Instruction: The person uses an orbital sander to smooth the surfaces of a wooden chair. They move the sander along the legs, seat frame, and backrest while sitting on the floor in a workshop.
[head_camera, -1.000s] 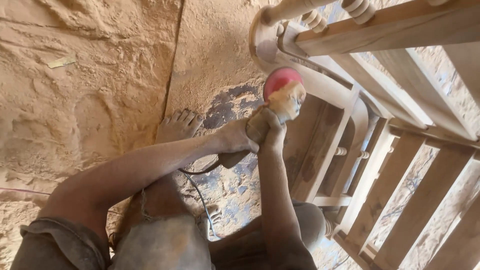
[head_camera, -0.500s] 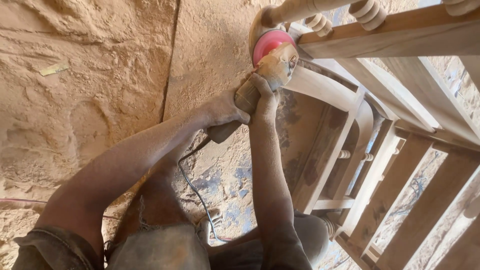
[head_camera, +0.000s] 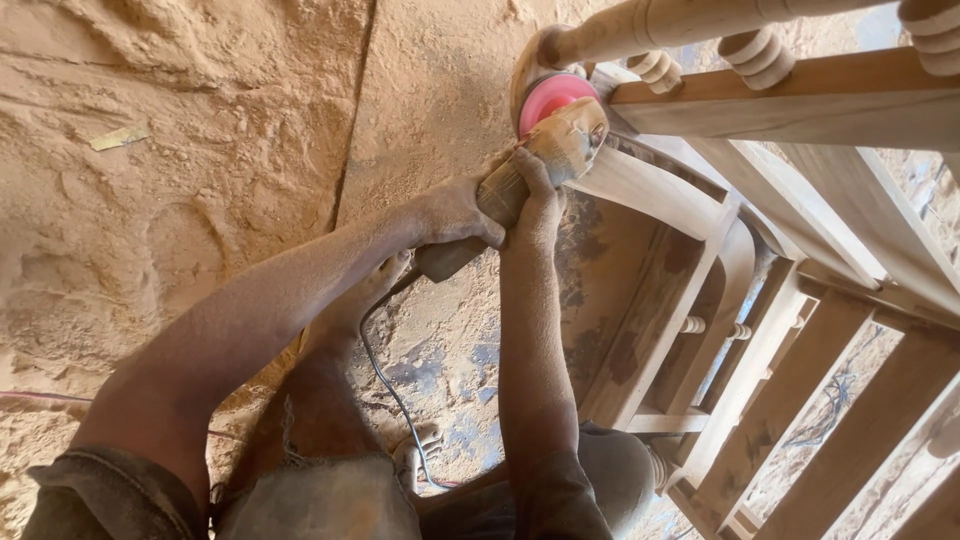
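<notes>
Both hands grip a dust-caked angle grinder (head_camera: 530, 170) seen from above. Left hand (head_camera: 452, 212) is wrapped tight around the rear of the tool's body, fingers curled over it, while right hand (head_camera: 535, 205) is clamped on the body nearer the head, thumb reaching up toward the disc. The two hands sit just beside each other on the tool, both forearms coated in fine brown dust.

At the grinder's head a round pink sanding disc (head_camera: 553, 98) is pressed against the curved end of a pale wooden rail (head_camera: 650, 185), part of an unfinished wooden furniture frame (head_camera: 800, 210) that fills the right side of the view. A turned wooden spindle (head_camera: 680, 20) crosses the top of the frame just above the disc, with short beaded spindles (head_camera: 755, 55) beside it. Slats and crosspieces of the same bare wood run down toward the lower right.

A thin dark power cord (head_camera: 385, 375) trails from the back of the grinder down between the person's legs. A bare foot (head_camera: 365, 300) rests on the floor under the left forearm. The sawdust-covered floor (head_camera: 180, 180) spreads across the left side, heaped and rough, with a small pale scrap (head_camera: 118, 137) lying on it near the upper left. Dusty shorts (head_camera: 330, 500) show along the bottom edge.
</notes>
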